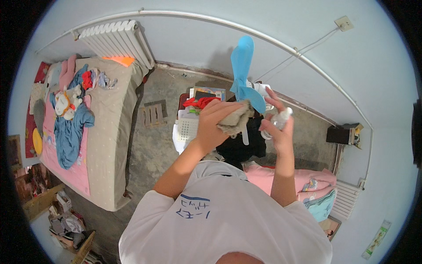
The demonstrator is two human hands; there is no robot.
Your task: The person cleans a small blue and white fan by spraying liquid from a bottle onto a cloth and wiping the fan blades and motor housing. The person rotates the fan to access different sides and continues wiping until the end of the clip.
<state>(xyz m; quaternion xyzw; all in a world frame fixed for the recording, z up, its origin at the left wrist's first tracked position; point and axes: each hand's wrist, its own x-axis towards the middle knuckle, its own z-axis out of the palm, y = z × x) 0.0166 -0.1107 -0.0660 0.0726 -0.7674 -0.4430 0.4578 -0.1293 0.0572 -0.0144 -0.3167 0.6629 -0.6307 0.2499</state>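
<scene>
In my left hand (212, 123) is a folded grey-beige cloth (234, 122), its upper edge close to the lower blade of a fan. The blue fan blades (243, 62) show without a guard, one pointing up towards the wall. Behind them sits the white motor housing (262, 88). My right hand (284, 130) grips a small clear bottle with a white top (278, 122), looking like a spray bottle. Its raised fingers are near the housing; whether they touch it I cannot tell. Below the blades lies black fabric (242, 145), partly hidden by the cloth.
Left of the fan, papers (188, 130) and a red cloth (201, 102) lie on a low surface. A bed (108, 138) with clothes and a plush toy stands further left. A small wooden stool (153, 115) is on the floor. Pink bedding (260, 175) lies beside my right arm.
</scene>
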